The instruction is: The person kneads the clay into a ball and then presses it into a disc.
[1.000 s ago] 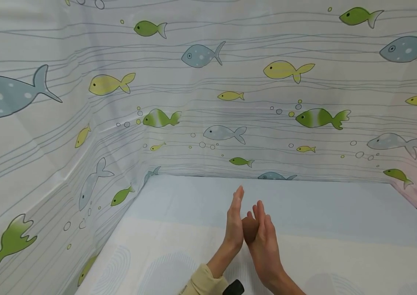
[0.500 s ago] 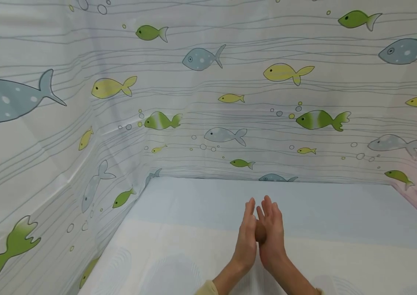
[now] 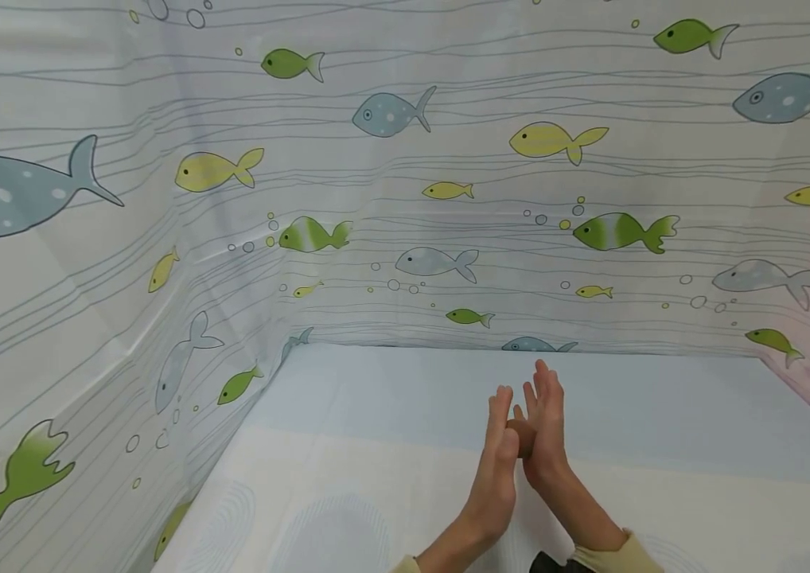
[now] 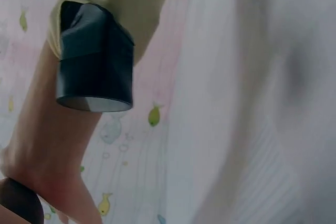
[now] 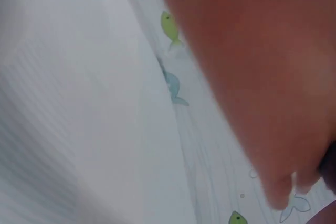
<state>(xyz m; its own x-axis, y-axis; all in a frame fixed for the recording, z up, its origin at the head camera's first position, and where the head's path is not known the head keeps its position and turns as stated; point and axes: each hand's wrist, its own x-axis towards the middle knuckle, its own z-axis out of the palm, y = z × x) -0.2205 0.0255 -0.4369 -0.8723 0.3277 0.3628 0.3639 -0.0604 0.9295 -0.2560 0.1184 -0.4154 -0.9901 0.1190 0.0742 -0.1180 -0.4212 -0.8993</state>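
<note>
A smooth, brown, rounded ball (image 3: 523,438) sits between two upright palms in the head view. My left hand (image 3: 494,473) presses it from the left, fingers straight and pointing up and away. From the other side my right hand (image 3: 550,434) lies flat against it, its fingers extended and slightly spread. Both hands are raised over the bed-like surface. In the left wrist view the dark ball (image 4: 20,200) shows at the lower left corner, beside the heel of the right hand (image 4: 55,177). The right wrist view catches only the dark edge of the ball (image 5: 329,169) beside a blurred hand.
A pale blue and white padded surface (image 3: 348,454) lies below the hands. White fabric walls (image 3: 376,215) printed with fish stand behind it and at both sides. A dark band (image 4: 94,61) with a cylindrical end is worn at the right wrist, over a beige sleeve (image 4: 139,3).
Both hands have shifted to the right with the ball between them. The palms slide back and forth against each other: the right hand now reaches farther forward than the left.
</note>
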